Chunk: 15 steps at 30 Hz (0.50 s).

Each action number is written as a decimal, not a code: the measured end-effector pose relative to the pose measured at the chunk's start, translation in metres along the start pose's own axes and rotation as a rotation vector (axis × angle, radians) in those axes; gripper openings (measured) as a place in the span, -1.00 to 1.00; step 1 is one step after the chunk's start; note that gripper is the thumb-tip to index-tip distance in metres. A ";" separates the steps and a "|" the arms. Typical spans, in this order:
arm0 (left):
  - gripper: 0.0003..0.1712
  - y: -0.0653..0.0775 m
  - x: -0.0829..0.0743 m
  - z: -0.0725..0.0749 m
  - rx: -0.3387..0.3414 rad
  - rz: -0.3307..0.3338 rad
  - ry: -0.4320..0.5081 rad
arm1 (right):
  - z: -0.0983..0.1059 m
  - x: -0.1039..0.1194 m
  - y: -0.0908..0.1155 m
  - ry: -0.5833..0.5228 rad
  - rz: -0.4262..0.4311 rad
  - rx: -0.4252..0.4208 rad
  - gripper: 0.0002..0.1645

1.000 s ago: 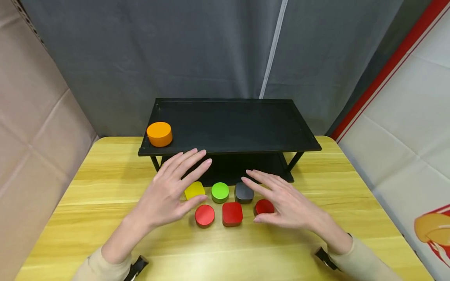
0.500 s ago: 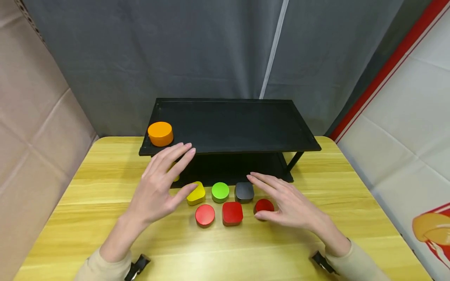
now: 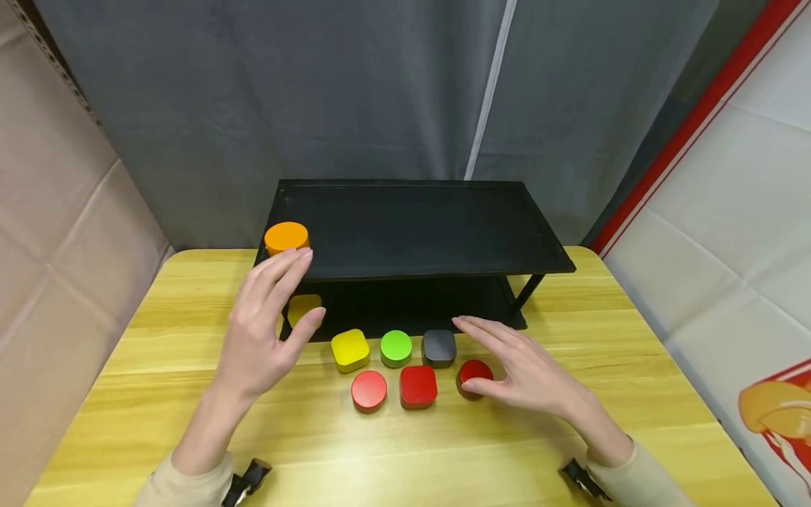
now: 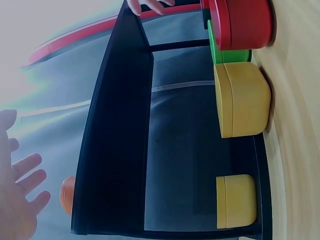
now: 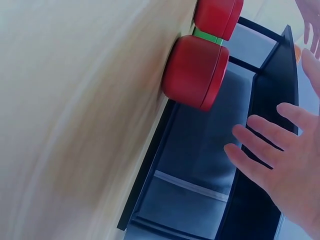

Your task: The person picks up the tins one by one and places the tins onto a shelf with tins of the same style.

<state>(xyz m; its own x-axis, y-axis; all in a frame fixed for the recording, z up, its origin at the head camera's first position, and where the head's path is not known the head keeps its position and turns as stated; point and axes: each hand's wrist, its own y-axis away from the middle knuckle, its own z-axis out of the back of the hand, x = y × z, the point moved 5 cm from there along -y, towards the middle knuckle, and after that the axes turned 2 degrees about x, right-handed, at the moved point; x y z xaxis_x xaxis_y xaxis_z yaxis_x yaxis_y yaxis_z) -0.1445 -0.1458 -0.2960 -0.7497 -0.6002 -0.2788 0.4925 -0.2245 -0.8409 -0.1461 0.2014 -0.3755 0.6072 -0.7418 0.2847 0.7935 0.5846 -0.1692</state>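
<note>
My left hand point(image 3: 256, 338), fingers extended and holding nothing, hovers at the left end of the black two-tier rack point(image 3: 405, 232). Its fingertips overlap the orange round box point(image 3: 286, 236) on the top shelf in the head view; the left wrist view shows a gap between them. Below, a yellow box point(image 4: 237, 201) sits on the lower shelf, partly hidden by the thumb in the head view. My right hand point(image 3: 519, 370) hangs with loose fingers over a dark red round box point(image 3: 472, 373), gripping nothing; its thumb overlaps the box in the head view.
In front of the rack stand a yellow rounded-square box point(image 3: 350, 351), a green round box point(image 3: 395, 349) and a dark grey box point(image 3: 439, 348). Nearer are a red round box point(image 3: 369, 391) and a red square box point(image 3: 418, 387). A grey curtain point(image 3: 380, 91) hangs behind.
My left hand has moved left and back toward me from the rack's front middle, uncovering the yellow boxes. The right hand has shifted only slightly right.
</note>
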 end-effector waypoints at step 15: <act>-0.23 0.004 0.024 0.007 -0.033 0.125 0.037 | -0.005 -0.011 0.004 -0.026 -0.055 0.018 0.01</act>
<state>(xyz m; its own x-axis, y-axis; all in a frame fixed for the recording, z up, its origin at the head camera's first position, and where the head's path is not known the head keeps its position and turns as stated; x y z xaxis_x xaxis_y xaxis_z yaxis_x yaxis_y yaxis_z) -0.1572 -0.1660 -0.3030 -0.6995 -0.5931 -0.3987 0.5686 -0.1239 -0.8133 -0.1495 0.2098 -0.3842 0.5613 -0.7644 0.3173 0.8246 0.5491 -0.1361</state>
